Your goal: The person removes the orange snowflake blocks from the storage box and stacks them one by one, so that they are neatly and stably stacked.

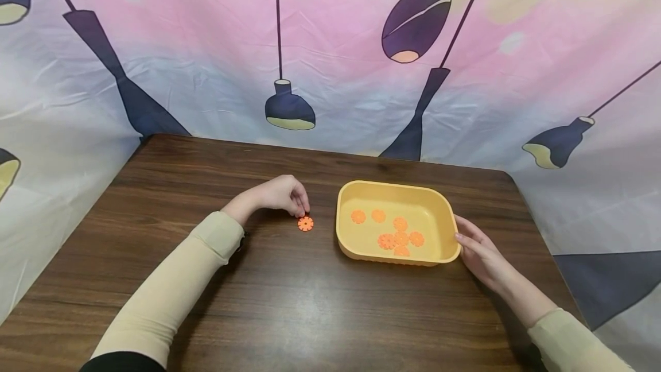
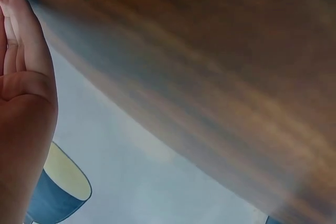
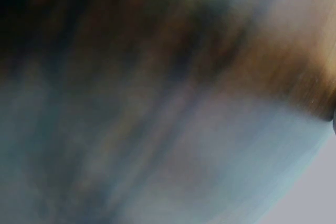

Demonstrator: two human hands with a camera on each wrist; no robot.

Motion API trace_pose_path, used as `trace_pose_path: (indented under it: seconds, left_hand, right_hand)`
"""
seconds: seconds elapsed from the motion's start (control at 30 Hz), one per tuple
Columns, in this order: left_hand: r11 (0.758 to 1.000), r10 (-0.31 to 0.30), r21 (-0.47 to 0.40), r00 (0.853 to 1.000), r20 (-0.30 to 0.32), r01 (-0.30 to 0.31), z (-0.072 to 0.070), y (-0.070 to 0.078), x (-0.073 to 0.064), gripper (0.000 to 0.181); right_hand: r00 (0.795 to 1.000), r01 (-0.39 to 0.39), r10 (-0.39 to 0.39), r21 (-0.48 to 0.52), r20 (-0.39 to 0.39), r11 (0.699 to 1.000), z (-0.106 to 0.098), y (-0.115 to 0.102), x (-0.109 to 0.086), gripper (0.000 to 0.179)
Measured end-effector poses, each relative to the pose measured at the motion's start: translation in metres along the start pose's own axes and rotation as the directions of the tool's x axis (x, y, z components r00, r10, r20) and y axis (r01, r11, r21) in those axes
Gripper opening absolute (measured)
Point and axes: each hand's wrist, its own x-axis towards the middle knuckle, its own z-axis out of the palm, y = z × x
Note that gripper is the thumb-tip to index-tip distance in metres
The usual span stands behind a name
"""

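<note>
Orange disc (image 1: 306,227): sitting just left of the yellow tray (image 1: 436,225)
Left hand (image 1: 283,194): wrist bent, fingers pointed down at the disc's edge, bunched pretty close; whether it's pinched can't be told
Right hand (image 1: 482,257): tray's end gripped, thumb at rim
Tray contents: more orange discs (image 1: 358,217), scattered
Underneath: dark wood surface (image 1: 289,309)

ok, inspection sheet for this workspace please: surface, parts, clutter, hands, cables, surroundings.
Surface: table, dark wood grain, glare toward the near side.
Parts: yellow tray holding several orange discs, some overlapping; loose disc left of it.
Clutter: nothing seen.
Hands: left hand has fingertips at the loose disc, grip unclear; right hand holds the tray's right end.
Cables: nothing seen.
Surroundings: backdrop printed with lamps.
</note>
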Motion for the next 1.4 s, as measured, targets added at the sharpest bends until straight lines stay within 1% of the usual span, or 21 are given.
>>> trace_pose_path:
  seconds: [0.13,0.33,0.47,0.6,0.8,0.9,1.07,1.3,1.4]
  left_hand:
    - [1.000,0.030,0.003,1.000,-0.008,-0.030,-0.005,0.004,0.003,0.008]
    - [0.997,0.068,0.019,0.997,-0.021,-0.068,-0.011,0.021,0.011,0.010]
    - [0.994,0.096,0.053,0.995,-0.027,-0.094,-0.013,0.038,0.019,0.011]
    - [0.985,0.143,0.097,0.989,-0.027,-0.140,-0.013,0.056,0.029,0.010]
    - [0.967,0.219,0.139,0.976,-0.014,-0.215,-0.010,0.086,0.042,0.009]
    - [0.957,0.246,0.160,0.969,-0.003,-0.243,-0.007,0.098,0.048,0.009]
    - [0.949,0.263,0.172,0.964,0.033,-0.265,-0.001,0.106,0.059,0.009]
    - [0.946,0.244,0.196,0.965,0.097,-0.259,0.009,0.106,0.075,0.011]
    - [0.942,0.238,0.210,0.962,0.132,-0.262,0.014,0.108,0.080,0.013]
  right_hand:
    - [1.000,-0.004,0.004,0.000,0.001,1.000,0.000,-0.001,0.000,0.041]
    - [1.000,0.002,-0.003,0.026,0.009,1.000,-0.001,0.001,-0.001,0.042]
    - [1.000,0.001,-0.001,0.032,0.013,0.999,-0.001,0.002,-0.004,0.043]
    - [1.000,-0.001,0.001,0.019,0.006,1.000,0.000,0.004,-0.005,0.042]
    - [1.000,-0.003,0.003,-0.008,-0.004,1.000,0.000,0.004,-0.005,0.041]
    - [1.000,-0.004,0.004,-0.013,-0.006,1.000,0.000,0.004,-0.005,0.041]
    - [1.000,0.002,-0.002,-0.014,0.001,1.000,0.001,0.003,-0.003,0.042]
    - [1.000,0.016,-0.016,-0.005,0.018,1.000,0.001,0.001,-0.002,0.043]
    - [1.000,0.012,-0.012,-0.011,0.014,1.000,0.002,0.001,-0.002,0.042]
